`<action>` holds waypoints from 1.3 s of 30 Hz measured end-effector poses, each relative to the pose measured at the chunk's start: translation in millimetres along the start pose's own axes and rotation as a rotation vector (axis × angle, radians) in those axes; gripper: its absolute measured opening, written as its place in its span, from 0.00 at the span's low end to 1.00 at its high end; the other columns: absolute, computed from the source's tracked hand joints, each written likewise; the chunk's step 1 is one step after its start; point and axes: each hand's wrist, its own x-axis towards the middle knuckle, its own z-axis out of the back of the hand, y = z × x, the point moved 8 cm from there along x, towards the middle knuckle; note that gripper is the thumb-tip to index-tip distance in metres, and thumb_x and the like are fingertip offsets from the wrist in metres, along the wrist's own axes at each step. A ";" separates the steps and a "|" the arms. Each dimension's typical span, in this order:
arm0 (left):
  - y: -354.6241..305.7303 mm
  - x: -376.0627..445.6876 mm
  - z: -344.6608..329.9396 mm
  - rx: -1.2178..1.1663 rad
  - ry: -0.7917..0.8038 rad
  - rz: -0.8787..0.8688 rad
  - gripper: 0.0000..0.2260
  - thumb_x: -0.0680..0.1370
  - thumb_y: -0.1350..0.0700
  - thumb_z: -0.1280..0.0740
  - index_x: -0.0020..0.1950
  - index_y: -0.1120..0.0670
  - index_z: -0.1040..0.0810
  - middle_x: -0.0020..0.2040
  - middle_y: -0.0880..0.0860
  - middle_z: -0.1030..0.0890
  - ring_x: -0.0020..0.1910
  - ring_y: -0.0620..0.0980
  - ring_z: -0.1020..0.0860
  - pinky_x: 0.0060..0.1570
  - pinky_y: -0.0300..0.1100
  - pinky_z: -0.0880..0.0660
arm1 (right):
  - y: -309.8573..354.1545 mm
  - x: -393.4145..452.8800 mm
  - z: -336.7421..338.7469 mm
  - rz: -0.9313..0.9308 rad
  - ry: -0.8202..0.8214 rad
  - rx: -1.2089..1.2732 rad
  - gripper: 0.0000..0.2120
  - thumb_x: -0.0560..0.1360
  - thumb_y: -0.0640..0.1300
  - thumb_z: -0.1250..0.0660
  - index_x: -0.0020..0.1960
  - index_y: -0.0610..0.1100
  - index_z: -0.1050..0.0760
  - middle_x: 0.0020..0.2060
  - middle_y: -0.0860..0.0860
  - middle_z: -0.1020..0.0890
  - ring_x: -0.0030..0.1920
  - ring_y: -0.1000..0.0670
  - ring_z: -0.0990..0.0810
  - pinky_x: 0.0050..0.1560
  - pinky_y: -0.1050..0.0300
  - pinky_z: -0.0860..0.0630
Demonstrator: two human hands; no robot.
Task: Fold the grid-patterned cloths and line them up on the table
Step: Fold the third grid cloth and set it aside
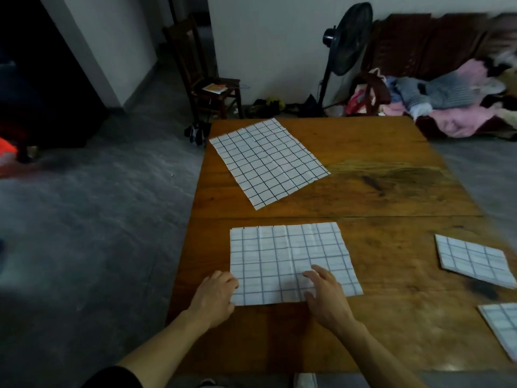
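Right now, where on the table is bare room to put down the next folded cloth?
Bare wood lies between the near cloth and the folded cloth on the right, and in the far right part beyond the tilted open cloth. The near right edge is crowded: a second folded cloth lies there.

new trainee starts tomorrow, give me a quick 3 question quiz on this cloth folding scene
1. True or false: the far cloth lies unfolded, askew to the table edges.
2. How many folded cloths lie at the table's right side? A) none B) two C) four
3. Fill in: both hands are at the ____ edge of the near cloth.

Key
1. True.
2. B: one folded cloth, and a second folded cloth nearer the person.
3. Near: the left hand is at its left corner, the right hand rests on it.
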 end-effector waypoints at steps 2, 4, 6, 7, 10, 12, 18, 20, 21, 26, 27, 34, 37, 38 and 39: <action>5.1 -0.3 -2.6 -0.013 -0.013 -0.082 0.19 0.78 0.50 0.33 0.68 0.47 0.30 0.68 0.46 0.30 0.66 0.46 0.34 0.67 0.43 0.34 | 19.9 -9.4 -4.2 -0.034 -0.041 -0.019 0.21 0.79 0.44 0.35 0.71 0.48 0.31 0.73 0.50 0.33 0.74 0.48 0.37 0.72 0.52 0.37; 11.3 -1.1 -5.0 -0.022 -0.026 -0.161 0.19 0.78 0.49 0.33 0.68 0.47 0.30 0.68 0.46 0.30 0.66 0.47 0.34 0.65 0.43 0.33 | 41.4 -21.3 -11.4 -0.085 -0.072 -0.013 0.19 0.79 0.44 0.35 0.70 0.47 0.30 0.72 0.49 0.31 0.72 0.48 0.34 0.69 0.54 0.34; 15.3 -3.3 -4.8 -0.024 -0.045 -0.238 0.19 0.78 0.49 0.33 0.68 0.47 0.30 0.68 0.46 0.30 0.66 0.47 0.34 0.64 0.43 0.33 | 59.1 -33.8 -22.6 -0.156 -0.103 0.013 0.18 0.80 0.45 0.37 0.70 0.47 0.30 0.72 0.49 0.32 0.72 0.48 0.34 0.68 0.56 0.34; 16.7 -4.4 -5.0 -0.023 -0.056 -0.272 0.20 0.77 0.49 0.33 0.68 0.47 0.30 0.68 0.46 0.30 0.66 0.47 0.33 0.64 0.43 0.33 | 68.5 -40.3 -28.3 -0.179 -0.116 0.017 0.17 0.81 0.45 0.39 0.69 0.47 0.30 0.72 0.50 0.32 0.72 0.48 0.34 0.68 0.56 0.34; 18.6 -7.3 -0.7 -0.006 -0.050 -0.356 0.20 0.77 0.49 0.32 0.68 0.48 0.30 0.69 0.48 0.30 0.66 0.48 0.33 0.64 0.44 0.33 | 92.1 -59.8 -43.3 -0.200 -0.142 0.003 0.17 0.81 0.44 0.41 0.69 0.46 0.29 0.71 0.50 0.31 0.72 0.47 0.34 0.67 0.56 0.33; 17.3 -5.4 3.7 0.008 -0.047 -0.390 0.19 0.78 0.49 0.33 0.68 0.49 0.30 0.69 0.48 0.30 0.67 0.49 0.33 0.65 0.44 0.33 | 106.3 -74.1 -44.1 -0.191 -0.179 0.001 0.16 0.80 0.44 0.40 0.67 0.44 0.26 0.68 0.49 0.28 0.69 0.47 0.31 0.62 0.59 0.32; 6.0 2.2 1.6 0.060 -0.024 -0.447 0.22 0.78 0.48 0.33 0.71 0.50 0.31 0.70 0.49 0.31 0.69 0.49 0.34 0.68 0.44 0.34 | 103.5 -106.8 -61.3 -0.260 -0.252 0.043 0.18 0.75 0.45 0.36 0.64 0.50 0.26 0.67 0.49 0.28 0.64 0.49 0.29 0.62 0.57 0.31; 3.1 5.9 -2.9 0.109 0.003 -0.451 0.23 0.78 0.48 0.33 0.71 0.50 0.32 0.70 0.49 0.31 0.69 0.50 0.34 0.68 0.44 0.34 | 92.8 -108.7 -71.7 -0.299 -0.225 0.059 0.20 0.74 0.47 0.37 0.66 0.52 0.28 0.69 0.49 0.30 0.69 0.47 0.31 0.66 0.52 0.31; 2.7 7.3 -4.8 0.130 0.018 -0.451 0.22 0.78 0.48 0.33 0.71 0.50 0.32 0.70 0.49 0.31 0.69 0.50 0.34 0.67 0.44 0.34 | 89.8 -108.1 -73.7 -0.312 -0.215 0.060 0.21 0.74 0.48 0.37 0.67 0.53 0.29 0.70 0.49 0.31 0.70 0.47 0.32 0.67 0.51 0.31; 0.6 15.4 -4.6 0.190 0.032 -0.469 0.14 0.78 0.52 0.35 0.63 0.49 0.28 0.64 0.48 0.27 0.62 0.48 0.30 0.60 0.41 0.32 | 82.5 -91.6 -74.1 -0.329 -0.218 0.122 0.23 0.73 0.47 0.36 0.68 0.50 0.29 0.72 0.48 0.32 0.71 0.47 0.34 0.70 0.52 0.34; -0.7 17.4 -3.8 0.203 0.027 -0.472 0.12 0.79 0.53 0.35 0.62 0.49 0.27 0.63 0.48 0.26 0.60 0.48 0.30 0.58 0.41 0.32 | 81.5 -86.9 -74.4 -0.326 -0.217 0.138 0.23 0.73 0.47 0.36 0.69 0.50 0.30 0.73 0.49 0.33 0.72 0.48 0.35 0.71 0.52 0.35; -16.2 20.7 -9.7 0.403 0.050 -0.534 0.14 0.81 0.52 0.39 0.66 0.53 0.27 0.64 0.53 0.28 0.61 0.53 0.29 0.57 0.45 0.32 | 79.4 -67.1 -72.2 -0.331 -0.224 0.165 0.24 0.78 0.47 0.37 0.73 0.51 0.34 0.75 0.49 0.37 0.75 0.49 0.40 0.74 0.52 0.41; -18.4 20.5 -11.7 0.420 0.062 -0.544 0.13 0.81 0.54 0.39 0.65 0.53 0.25 0.64 0.53 0.28 0.61 0.53 0.29 0.58 0.46 0.31 | 80.5 -65.5 -71.5 -0.337 -0.218 0.164 0.24 0.78 0.47 0.36 0.73 0.52 0.35 0.76 0.50 0.38 0.75 0.49 0.41 0.75 0.52 0.41; -17.9 21.1 -12.5 0.415 0.069 -0.548 0.13 0.81 0.55 0.38 0.64 0.53 0.25 0.64 0.53 0.28 0.60 0.53 0.29 0.58 0.46 0.30 | 81.3 -65.2 -72.5 -0.338 -0.216 0.162 0.25 0.78 0.47 0.36 0.73 0.52 0.35 0.76 0.50 0.38 0.75 0.49 0.41 0.75 0.52 0.41; -17.5 21.8 -13.1 0.414 0.072 -0.556 0.12 0.81 0.55 0.38 0.63 0.54 0.24 0.64 0.53 0.28 0.60 0.53 0.30 0.58 0.46 0.30 | 81.7 -64.8 -73.8 -0.341 -0.216 0.163 0.25 0.78 0.48 0.36 0.73 0.52 0.35 0.76 0.50 0.38 0.75 0.49 0.41 0.75 0.52 0.41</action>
